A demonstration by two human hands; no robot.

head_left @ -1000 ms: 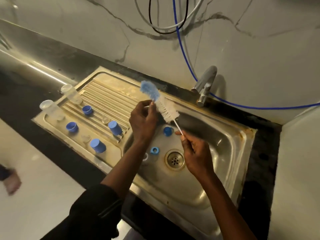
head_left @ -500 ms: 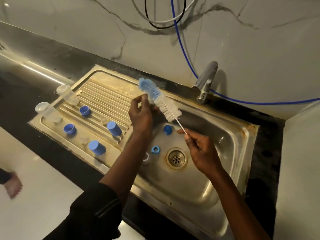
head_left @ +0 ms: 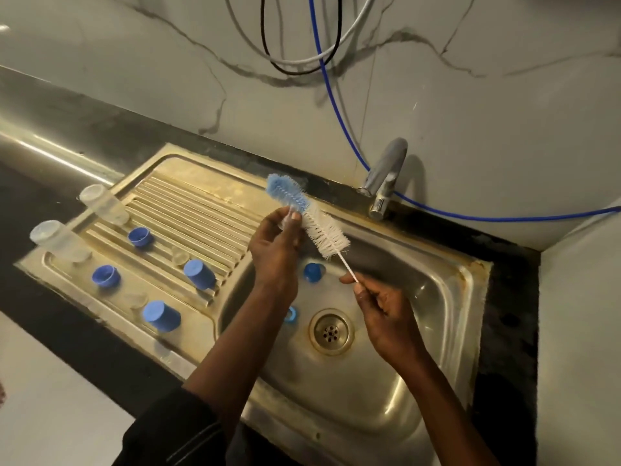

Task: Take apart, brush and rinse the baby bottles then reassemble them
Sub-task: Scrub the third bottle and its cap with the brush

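My right hand (head_left: 383, 314) pinches the thin wire handle of a bottle brush (head_left: 316, 223) with white bristles and a blue tip, held slantwise over the sink basin (head_left: 420, 331). My left hand (head_left: 274, 245) holds a small clear part (head_left: 288, 219), likely a teat, against the bristles. Two clear bottle bodies (head_left: 104, 203) (head_left: 57, 240) lie on the drainboard (head_left: 188, 210) at the left. Blue caps (head_left: 199, 273) (head_left: 161, 316) and blue rings (head_left: 139, 236) (head_left: 106, 275) sit there too, with clear teats (head_left: 179, 255) between them. In the basin lie a blue cap (head_left: 312, 272) and a blue ring (head_left: 290, 314).
A metal tap (head_left: 383, 183) stands at the back of the sink. A blue hose (head_left: 336, 105) and black and white cables hang on the marbled wall. The drain (head_left: 331, 331) is in the basin's middle. Dark counter (head_left: 507, 331) borders the sink on the right.
The brush and both hands have shifted only slightly over the basin; my left hand stays against the bristles. The parts on the drainboard have not moved.
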